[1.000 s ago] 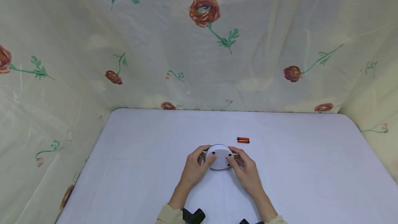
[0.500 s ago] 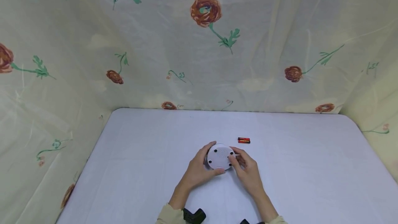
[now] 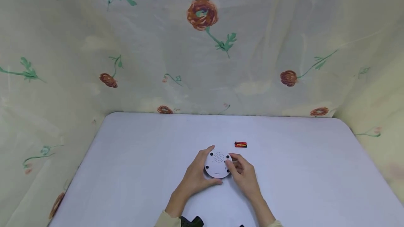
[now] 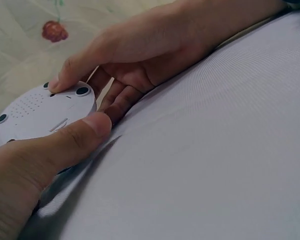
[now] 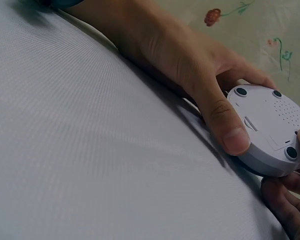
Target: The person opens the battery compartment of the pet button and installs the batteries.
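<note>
Curtain (image 3: 75,94): pale, printed with red-brown flowers, walling the table (image 3: 135,150) on the left, far and right sides
Left edge: slants up to a rounded corner, a broad stretch of white surface running inward from it
Sleeve (image 3: 167,220): beige, low in the head view, with a dark wrist mount (image 3: 192,222) just beside it
Left hand (image 3: 196,175): grip spread as wide as the white disc (image 3: 217,167), fingers at its left rim, thumb along its near rim, holding it
Place of the white disc: near half of the table, face with dark feet (image 3: 207,167) turned up, well apart from the far edge; cannot tell whether its underside touches the table
Batteries (image 3: 240,144): two, red and black, side by side, near the disc's far right rim but apart
Right hand (image 3: 246,178): grip pinching the right rim, thumb on the face, fingers curled behind
Right edge: well apart from that hand
</note>
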The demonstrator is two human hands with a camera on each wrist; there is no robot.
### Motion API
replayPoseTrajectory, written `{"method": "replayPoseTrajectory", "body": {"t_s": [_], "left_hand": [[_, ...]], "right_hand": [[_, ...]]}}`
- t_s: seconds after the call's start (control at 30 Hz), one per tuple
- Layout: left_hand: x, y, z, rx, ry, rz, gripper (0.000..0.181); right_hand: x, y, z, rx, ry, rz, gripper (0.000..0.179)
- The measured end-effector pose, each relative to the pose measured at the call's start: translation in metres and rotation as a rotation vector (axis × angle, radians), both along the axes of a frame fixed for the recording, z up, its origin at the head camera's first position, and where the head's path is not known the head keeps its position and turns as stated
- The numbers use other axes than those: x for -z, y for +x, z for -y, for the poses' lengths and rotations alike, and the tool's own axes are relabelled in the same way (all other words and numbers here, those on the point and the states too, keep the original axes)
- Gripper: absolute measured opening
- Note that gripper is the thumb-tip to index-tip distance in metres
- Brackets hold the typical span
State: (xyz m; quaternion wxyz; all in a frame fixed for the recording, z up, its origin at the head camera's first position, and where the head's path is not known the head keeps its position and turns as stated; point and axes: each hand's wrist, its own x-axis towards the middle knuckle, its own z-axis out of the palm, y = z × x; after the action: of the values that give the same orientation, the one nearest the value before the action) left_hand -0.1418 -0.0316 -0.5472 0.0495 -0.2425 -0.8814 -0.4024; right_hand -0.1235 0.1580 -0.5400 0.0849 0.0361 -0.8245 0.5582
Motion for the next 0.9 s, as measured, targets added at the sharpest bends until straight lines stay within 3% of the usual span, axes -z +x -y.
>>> {"method": "replayPoseTrajectory", "body": {"t_s": [0.13, 0.37, 0.57, 0.73, 0.9], "left_hand": [[-0.002, -0.002, -0.002, -0.001, -0.04, -0.016, 0.117], [0.0, 0.006, -0.007, -0.031, -0.014, 0.042, 0.107], [0.002, 0.01, -0.01, -0.053, -0.018, 0.08, 0.104], [-0.003, 0.008, -0.006, -0.095, -0.047, 0.069, 0.104], [-0.006, 0.006, -0.006, -0.109, -0.055, 0.095, 0.106]], "right_hand": [[-0.003, -0.001, -0.001, 0.018, -0.001, 0.03, 0.032], [-0.007, 0.006, -0.003, 0.036, 0.031, 0.07, 0.028], [-0.031, 0.018, 0.002, 0.004, 0.023, 0.024, 0.028], [-0.041, 0.016, 0.008, -0.023, 0.02, 0.026, 0.033], [-0.022, 0.008, 0.004, -0.018, 0.015, 0.045, 0.037]]}}
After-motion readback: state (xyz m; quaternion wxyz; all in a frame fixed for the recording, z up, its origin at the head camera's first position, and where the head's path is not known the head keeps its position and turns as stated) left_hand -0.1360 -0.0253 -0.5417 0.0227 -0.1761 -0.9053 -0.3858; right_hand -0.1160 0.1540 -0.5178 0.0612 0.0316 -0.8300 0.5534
